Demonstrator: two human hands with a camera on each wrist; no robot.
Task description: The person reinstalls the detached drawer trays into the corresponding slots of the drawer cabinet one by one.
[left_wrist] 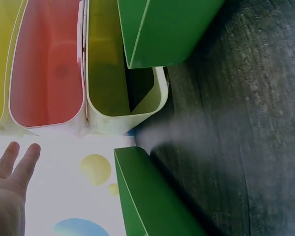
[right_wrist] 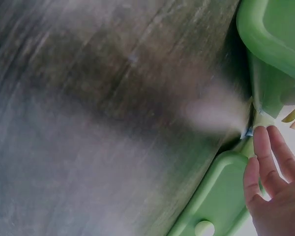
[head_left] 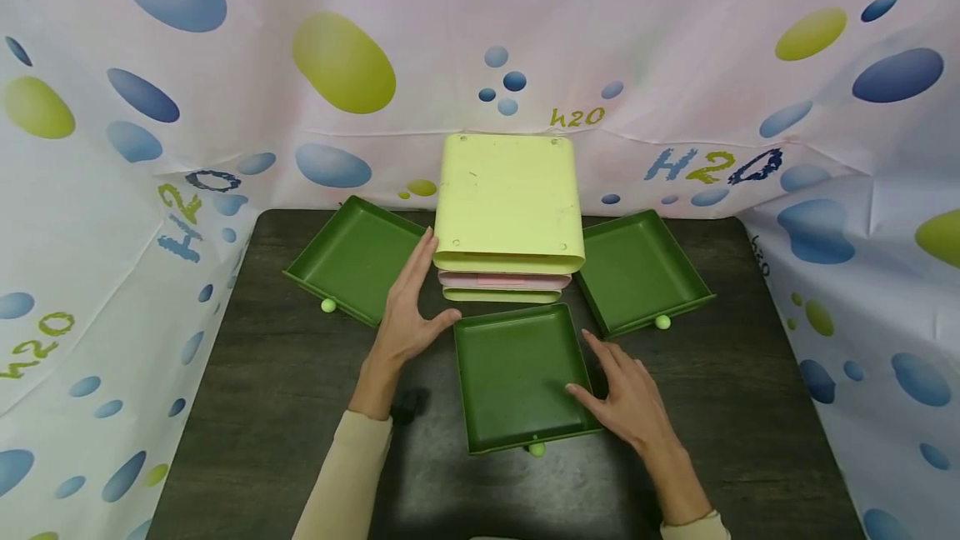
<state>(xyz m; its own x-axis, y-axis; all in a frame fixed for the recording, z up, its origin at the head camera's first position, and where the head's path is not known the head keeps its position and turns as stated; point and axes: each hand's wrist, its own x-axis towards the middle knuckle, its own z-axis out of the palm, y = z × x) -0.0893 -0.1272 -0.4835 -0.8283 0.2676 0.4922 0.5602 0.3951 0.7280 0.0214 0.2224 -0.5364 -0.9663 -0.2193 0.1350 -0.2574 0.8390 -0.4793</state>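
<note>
A small drawer cabinet with a pale yellow top tier [head_left: 510, 198], a pink middle tier [head_left: 504, 281] and a yellow bottom tier [left_wrist: 108, 110] stands at the back of the table; its slots look hollow in the left wrist view. My left hand [head_left: 407, 319] is beside its front left corner, fingers extended and thumb apart; whether the fingertips touch it, I cannot tell. A green drawer [head_left: 521, 373] with a light green knob [head_left: 536, 449] lies before the cabinet. Near its right side my right hand [head_left: 630, 394] hovers, fingers spread and loosely bent, holding nothing.
A second green drawer [head_left: 360, 252] lies angled left of the cabinet, and a third green drawer [head_left: 637, 269] lies angled to its right. All are on a dark wood-grain table [head_left: 262, 407]. A white curtain [head_left: 675, 65] with coloured spots hangs behind and at both sides.
</note>
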